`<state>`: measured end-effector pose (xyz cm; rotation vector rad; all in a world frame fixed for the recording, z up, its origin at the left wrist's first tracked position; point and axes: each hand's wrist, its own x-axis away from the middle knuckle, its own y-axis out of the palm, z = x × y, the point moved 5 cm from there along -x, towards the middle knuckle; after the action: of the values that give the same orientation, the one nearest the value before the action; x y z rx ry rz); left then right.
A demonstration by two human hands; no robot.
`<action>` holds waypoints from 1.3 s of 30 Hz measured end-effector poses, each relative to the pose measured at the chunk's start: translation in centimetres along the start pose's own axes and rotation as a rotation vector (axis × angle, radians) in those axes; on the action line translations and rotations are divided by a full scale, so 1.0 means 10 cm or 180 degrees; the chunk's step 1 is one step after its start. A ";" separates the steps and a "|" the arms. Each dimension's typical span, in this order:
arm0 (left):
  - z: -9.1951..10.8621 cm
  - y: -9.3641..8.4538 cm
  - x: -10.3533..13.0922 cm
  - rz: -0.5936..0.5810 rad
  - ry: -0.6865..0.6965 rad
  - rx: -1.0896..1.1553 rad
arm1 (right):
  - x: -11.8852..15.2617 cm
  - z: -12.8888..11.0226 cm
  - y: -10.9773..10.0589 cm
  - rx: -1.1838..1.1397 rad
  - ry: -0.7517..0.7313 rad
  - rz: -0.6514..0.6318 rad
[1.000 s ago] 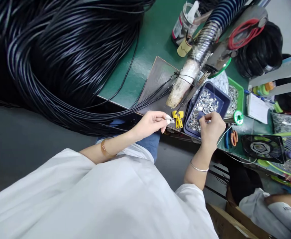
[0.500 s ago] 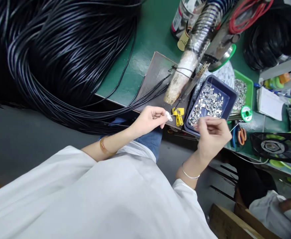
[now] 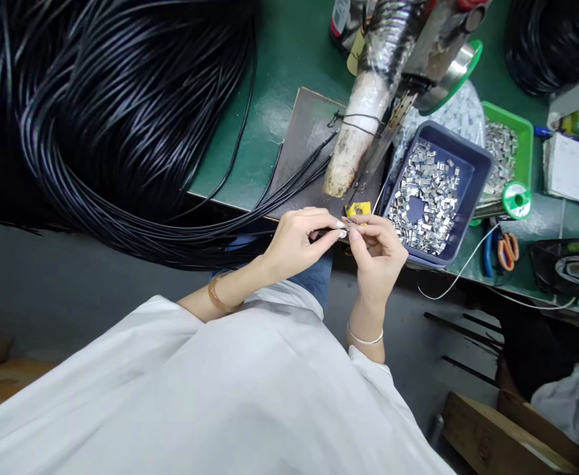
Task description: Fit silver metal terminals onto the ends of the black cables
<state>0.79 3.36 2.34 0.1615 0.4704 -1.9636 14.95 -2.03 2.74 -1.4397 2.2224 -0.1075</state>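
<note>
My left hand (image 3: pixel 302 241) pinches a small white piece (image 3: pixel 341 231) at its fingertips, with a dark cable end between the fingers. Fingertip to fingertip with it, my right hand (image 3: pixel 378 254) is closed in a pinch on a small item too tiny to make out. Both hands are at the front edge of the green table. Just behind the fingertips lies a yellow tool (image 3: pixel 359 210), partly hidden by them. A dark blue tray (image 3: pixel 472 165) of small metal pieces (image 3: pixel 425 198) stands right of my right hand.
A big bundle of black cables (image 3: pixel 136 119) fills the left. A wrapped duct (image 3: pixel 356 125) hangs over the brown board (image 3: pixel 304 135). Rightward are a green tray (image 3: pixel 525 142), a solder spool (image 3: pixel 517 200), scissors (image 3: pixel 508 251) and a fan (image 3: pixel 574 267). A person's sleeve (image 3: pixel 574 402) shows lower right.
My right hand has moved left from over the blue tray to meet my left hand's fingertips. The view has shifted slightly, and the yellow tool is now more hidden.
</note>
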 end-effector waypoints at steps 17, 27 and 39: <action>-0.21 0.10 -0.08 -0.0062 -0.1542 0.2357 | 0.16 -0.27 -0.02 0.0977 -0.1375 0.0559; -0.18 0.09 -0.13 0.0070 -0.1456 0.2455 | 0.07 -0.12 -0.01 0.0698 -0.1056 0.0412; -0.28 0.09 -0.17 0.0318 -0.1453 0.2172 | 0.04 -0.15 0.06 0.1554 -0.1802 0.0451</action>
<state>2.08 5.58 0.09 0.1532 -0.5050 -1.9151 13.67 -2.45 3.67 -0.9028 1.6724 -0.1589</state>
